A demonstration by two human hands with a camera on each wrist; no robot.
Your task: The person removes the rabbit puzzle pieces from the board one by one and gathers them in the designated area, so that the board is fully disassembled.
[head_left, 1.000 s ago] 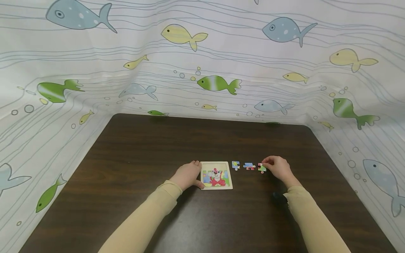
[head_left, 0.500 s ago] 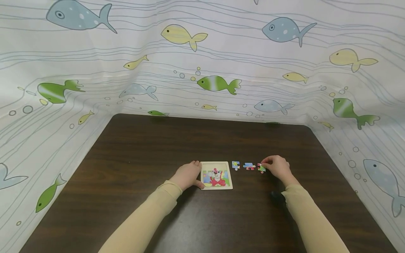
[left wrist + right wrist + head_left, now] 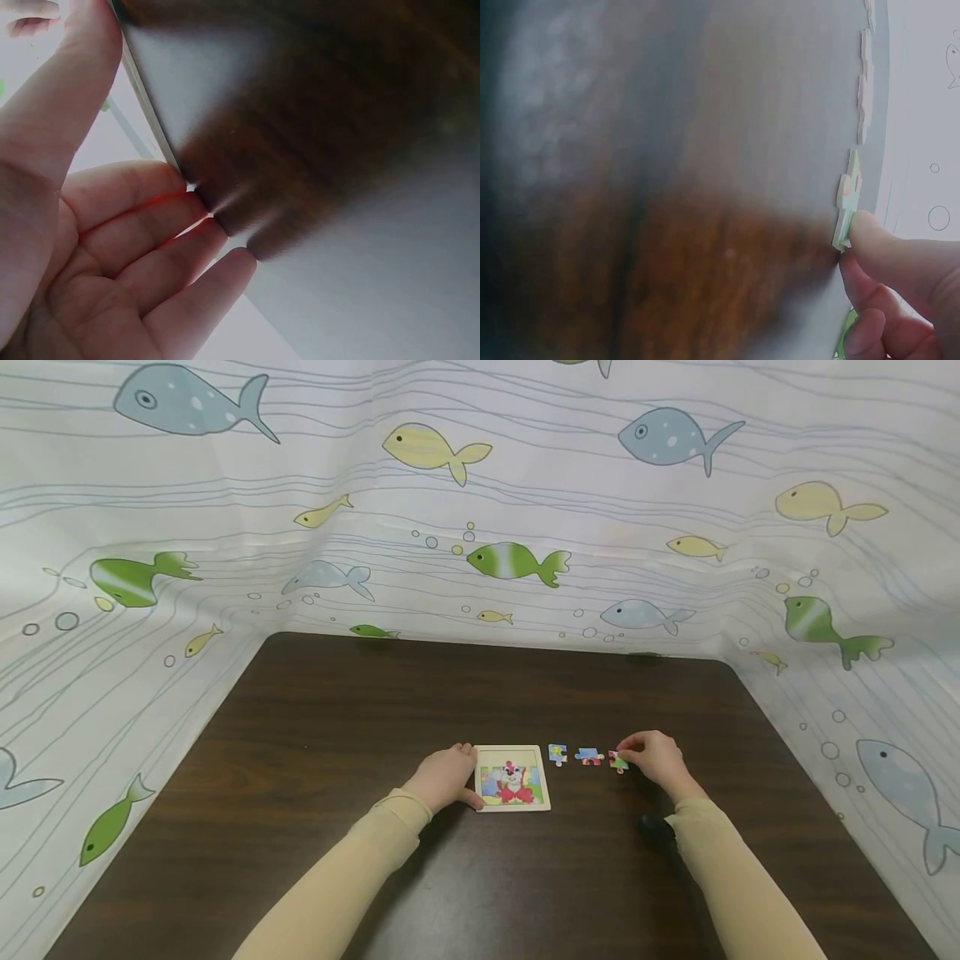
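Note:
A square puzzle tray (image 3: 507,751) with a pale frame lies on the table, and assembled in its lower part is a red-and-white cartoon animal picture. My left hand (image 3: 445,777) rests along the tray's left edge, its fingers straight and its thumb at the near corner. In the left wrist view the left hand's fingertips (image 3: 241,259) reach down to the tabletop beside that edge. My right hand (image 3: 660,762) pinches the right side of a green-and-red puzzle piece (image 3: 617,761) between thumb and fingers. The right wrist view has this puzzle piece (image 3: 847,196) at the thumb tip.
Two more puzzle pieces lie in a row between the tray and the right hand: a blue-and-red piece (image 3: 589,757) and a blue-and-yellow piece (image 3: 557,754). A white fish-patterned curtain (image 3: 420,535) surrounds the far and side edges of the dark wooden table (image 3: 450,693).
My right hand has shifted very slightly left with the green-and-red puzzle piece, nearer the middle one. My left hand stays at the tray. The head view has tilted a little.

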